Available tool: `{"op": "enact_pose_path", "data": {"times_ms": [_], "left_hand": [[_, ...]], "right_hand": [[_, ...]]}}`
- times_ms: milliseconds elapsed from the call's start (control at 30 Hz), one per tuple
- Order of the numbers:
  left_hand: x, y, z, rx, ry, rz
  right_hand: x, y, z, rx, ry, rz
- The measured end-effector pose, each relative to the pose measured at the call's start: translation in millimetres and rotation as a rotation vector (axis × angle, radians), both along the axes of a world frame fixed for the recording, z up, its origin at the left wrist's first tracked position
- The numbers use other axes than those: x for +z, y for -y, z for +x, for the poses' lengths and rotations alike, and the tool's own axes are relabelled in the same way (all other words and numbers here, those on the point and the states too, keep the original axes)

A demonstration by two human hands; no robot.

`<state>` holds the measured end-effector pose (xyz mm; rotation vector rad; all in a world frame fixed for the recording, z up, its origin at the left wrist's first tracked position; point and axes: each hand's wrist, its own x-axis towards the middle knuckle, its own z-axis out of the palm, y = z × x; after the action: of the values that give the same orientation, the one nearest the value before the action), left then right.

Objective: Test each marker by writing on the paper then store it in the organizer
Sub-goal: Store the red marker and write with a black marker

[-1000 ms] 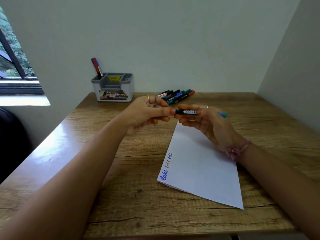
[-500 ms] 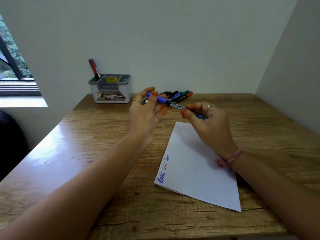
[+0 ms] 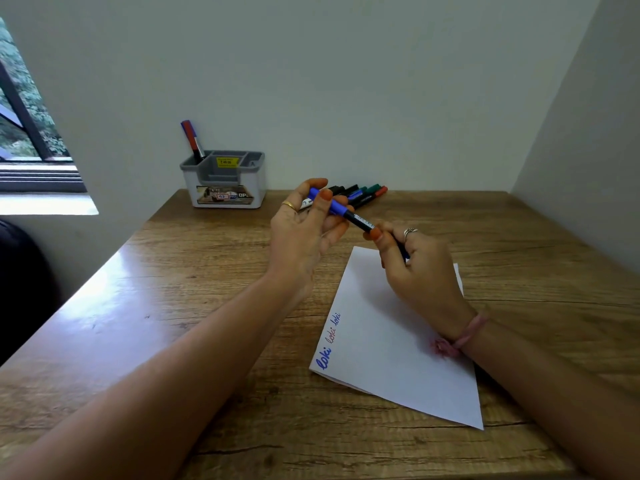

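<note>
Nearest, low in the frame, lies the paper [image 3: 398, 341], a thin white sheet set askew on the table [image 3: 207, 306], whose wood is grained and glossy toward the left. Along the sheet's left edge run three small handwritten words, one bold blue, one red, one fine blue.

Above the paper's far corner, at frame centre, both hands share one marker [image 3: 349, 214]. The left hand [image 3: 304, 230] pinches the blue cap end between thumb and fingers; the right hand [image 3: 415, 268] is wrapped round the black barrel, thumb pressed on top. The marker's long axis slants from upper left down to lower right, cap toward the left hand, the far end buried in the right fist. My guess is the cap is about to be pulled off along that axis, the hands parting, with the right hand already over the sheet and better placed to write. I cannot tell if the cap is loose yet.

Beyond the hands, a bundle of spare markers [image 3: 360, 194] lies flat near the wall, slim plastic rods with black, blue, green and red ends. Further left stands the organizer [image 3: 225, 181], a boxy white and grey plastic caddy with several compartments; one stored marker [image 3: 192, 140] leans up from its left slot.
</note>
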<state>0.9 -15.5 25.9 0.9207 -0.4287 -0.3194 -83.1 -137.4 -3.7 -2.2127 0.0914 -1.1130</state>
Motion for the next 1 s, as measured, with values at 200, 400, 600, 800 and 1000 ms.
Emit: {"op": "enact_pose_path", "data": {"times_ms": [200,400,600,800,1000], "left_hand": [[4.8,0.0,-3.1,-0.058,0.057,-0.003],[20.9,-16.5,12.0,0.118,0.209,0.060],[32.1,-46.2,47.4,0.469,0.324,0.091],[34.0,-64.9,65.9,0.652,0.443,0.133],[35.6,-77.9,80.4,0.737,0.435,0.106]], "right_hand": [[2.7,5.8,4.8,0.061,-0.060,0.064],[7.7,13.4,6.2,0.125,-0.245,-0.026],[-2.9,17.0,4.1,0.172,-0.655,-0.286],[-9.2,13.6,6.9,0.170,-0.885,-0.509],[-8.1,13.3,4.6,0.175,-0.897,-0.517]]}}
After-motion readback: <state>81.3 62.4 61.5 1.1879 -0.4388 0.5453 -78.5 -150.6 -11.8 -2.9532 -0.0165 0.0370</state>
